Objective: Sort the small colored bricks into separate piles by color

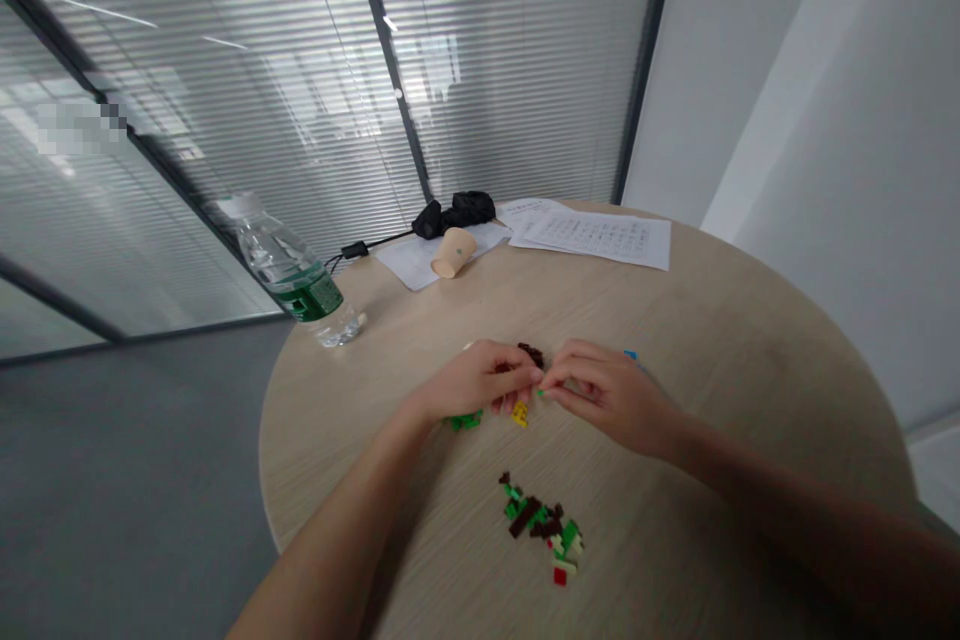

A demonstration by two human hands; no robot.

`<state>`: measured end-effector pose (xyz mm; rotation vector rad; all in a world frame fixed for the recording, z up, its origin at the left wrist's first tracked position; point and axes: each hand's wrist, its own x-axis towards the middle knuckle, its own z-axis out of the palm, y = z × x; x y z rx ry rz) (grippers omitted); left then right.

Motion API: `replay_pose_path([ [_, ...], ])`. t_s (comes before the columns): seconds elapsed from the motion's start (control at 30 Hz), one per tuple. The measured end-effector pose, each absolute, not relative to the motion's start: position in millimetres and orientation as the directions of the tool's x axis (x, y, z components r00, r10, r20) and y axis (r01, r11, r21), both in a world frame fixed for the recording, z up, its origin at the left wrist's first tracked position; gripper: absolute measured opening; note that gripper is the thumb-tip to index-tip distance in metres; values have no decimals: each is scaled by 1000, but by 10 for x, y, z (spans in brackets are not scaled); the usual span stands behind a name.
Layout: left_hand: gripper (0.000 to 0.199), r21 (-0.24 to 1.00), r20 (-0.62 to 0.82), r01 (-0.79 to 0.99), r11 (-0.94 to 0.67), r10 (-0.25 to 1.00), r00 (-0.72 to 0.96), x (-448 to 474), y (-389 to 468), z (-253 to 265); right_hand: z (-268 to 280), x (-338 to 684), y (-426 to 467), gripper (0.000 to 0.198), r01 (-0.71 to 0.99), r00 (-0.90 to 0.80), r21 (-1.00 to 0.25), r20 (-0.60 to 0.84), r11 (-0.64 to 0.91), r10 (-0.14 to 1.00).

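My left hand [491, 375] and my right hand [611, 398] meet fingertip to fingertip over the round table. A tiny green toy brick [540, 391] shows at the pinched tips of my right hand. The fingers of my left hand are closed beside it, and whatever they grip is hidden. Dark brown bricks [531, 353] lie just beyond the fingers. Yellow bricks [520, 414] are under my left fingertips, and green bricks [466, 420] lie by my left wrist. A blue brick [631, 355] is partly visible behind my right hand. Closer to me lies a mixed pile of bricks [526, 517].
On the table's [337, 440] far left stands a water bottle [307, 290] with a green label. A paper cup [453, 253] lies on its side near a black bundle [469, 209] with a cable. Printed sheets [600, 234] rest at the far edge, before glass panels with blinds.
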<state>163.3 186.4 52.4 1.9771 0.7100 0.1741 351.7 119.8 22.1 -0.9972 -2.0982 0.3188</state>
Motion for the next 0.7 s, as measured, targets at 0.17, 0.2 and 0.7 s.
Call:
replay_pose_path([
  [0.17,24,913,-137,321,-251,551,823,1644,1842,576,247,3523,1184,11,587,-339,-491,573,644,746],
  [0.2,21,913,-141,325,-247,557,819,1645,1836,587,248,3519,1180,11,589,-333,-490,577,642,746],
  [0.7,17,306,-213,765,-567,742,636,1225,2050,719,121,3324,1071,20,434,-645,-450,450,780,618],
])
